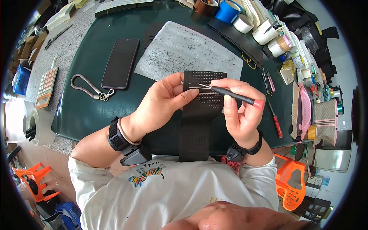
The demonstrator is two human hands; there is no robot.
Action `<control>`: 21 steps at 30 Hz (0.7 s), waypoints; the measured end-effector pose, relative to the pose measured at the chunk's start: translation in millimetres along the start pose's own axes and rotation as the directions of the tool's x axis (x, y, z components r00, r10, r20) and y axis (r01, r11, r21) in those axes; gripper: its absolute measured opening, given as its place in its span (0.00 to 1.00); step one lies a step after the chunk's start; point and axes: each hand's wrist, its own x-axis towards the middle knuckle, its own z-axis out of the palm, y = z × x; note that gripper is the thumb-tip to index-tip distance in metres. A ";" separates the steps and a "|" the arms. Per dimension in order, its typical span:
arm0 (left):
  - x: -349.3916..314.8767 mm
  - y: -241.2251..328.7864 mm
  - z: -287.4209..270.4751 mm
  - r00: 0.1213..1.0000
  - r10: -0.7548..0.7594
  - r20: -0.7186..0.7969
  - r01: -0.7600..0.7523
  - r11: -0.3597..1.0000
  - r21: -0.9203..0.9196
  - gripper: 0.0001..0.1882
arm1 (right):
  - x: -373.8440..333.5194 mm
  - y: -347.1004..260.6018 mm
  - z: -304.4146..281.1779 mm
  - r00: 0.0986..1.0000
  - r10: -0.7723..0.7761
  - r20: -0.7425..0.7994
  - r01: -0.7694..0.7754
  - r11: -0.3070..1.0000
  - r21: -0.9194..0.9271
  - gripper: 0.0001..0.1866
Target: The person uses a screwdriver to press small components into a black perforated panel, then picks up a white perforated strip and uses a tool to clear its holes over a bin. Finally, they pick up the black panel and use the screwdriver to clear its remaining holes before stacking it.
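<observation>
My left hand (157,100) grips the left edge of a long black perforated strip (196,124), thumb on top and fingers behind. Rows of small holes run across the strip, with a narrow pale line near its upper part. Its lower end hangs down to my shirt. In my right hand (245,117) is a slim pen-like tool (234,96) with a black handle, red end and thin metal tip. The tip lies over the strip at the pale line, close to my left thumb. Whether it touches the strip is unclear. Beyond both hands lies a white sheet (180,51) scattered with small black bits.
On the dark green tabletop (92,115), a phone (120,63) and a wrist strap (86,86) lie left. A red-handled tool (275,120) and tweezers (265,79) lie right. Tape rolls (242,23) line the far right edge. An orange chair (293,184) stands below.
</observation>
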 end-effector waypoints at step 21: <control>-0.5 -2.8 3.1 0.999 -0.046 -0.003 0.046 0.991 0.125 0.12 | -2.0 5.3 6.1 0.984 -0.082 -0.159 0.079 0.997 -0.027 0.15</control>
